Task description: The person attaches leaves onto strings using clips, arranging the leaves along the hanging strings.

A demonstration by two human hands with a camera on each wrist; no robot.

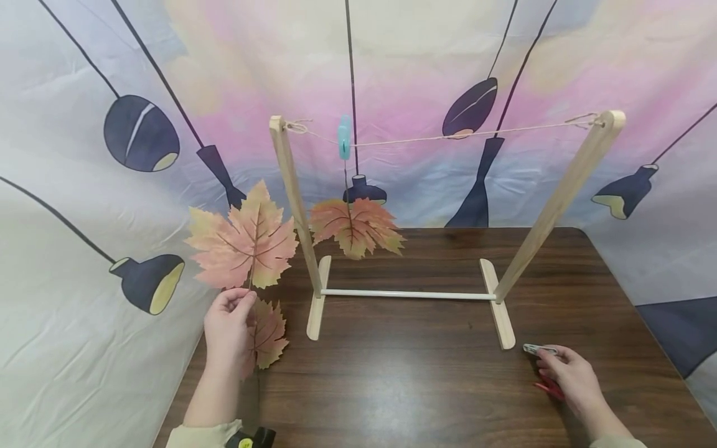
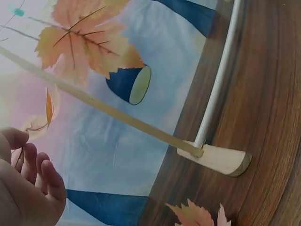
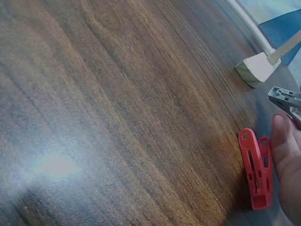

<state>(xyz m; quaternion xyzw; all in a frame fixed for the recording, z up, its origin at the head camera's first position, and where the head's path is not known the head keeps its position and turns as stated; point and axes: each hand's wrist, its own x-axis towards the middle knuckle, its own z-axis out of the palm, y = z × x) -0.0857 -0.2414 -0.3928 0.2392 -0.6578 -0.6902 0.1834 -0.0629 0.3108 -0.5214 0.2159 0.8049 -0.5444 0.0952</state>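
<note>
My left hand [image 1: 228, 320] pinches the stem of an orange-pink maple leaf [image 1: 246, 239], held upright left of the wooden frame. My right hand [image 1: 571, 376] grips a grey clothespin [image 1: 539, 350] by the frame's right foot. Beside that hand a red clothespin [image 3: 254, 169] lies on the table. From the string [image 1: 448, 136] of the frame [image 1: 560, 208] hangs another maple leaf [image 1: 358, 230], its stem clipped by a light-blue clothespin [image 1: 344, 138]. A third maple leaf [image 1: 269, 336] lies on the table, partly hidden behind my left hand.
The frame's white crossbar [image 1: 406, 294] joins two wooden feet standing on the dark wood table [image 1: 386, 373]. Behind it hangs a painted cloth [image 1: 403, 74] with lamp shapes. A black band [image 1: 260, 438] with a yellow mark sits at my left sleeve.
</note>
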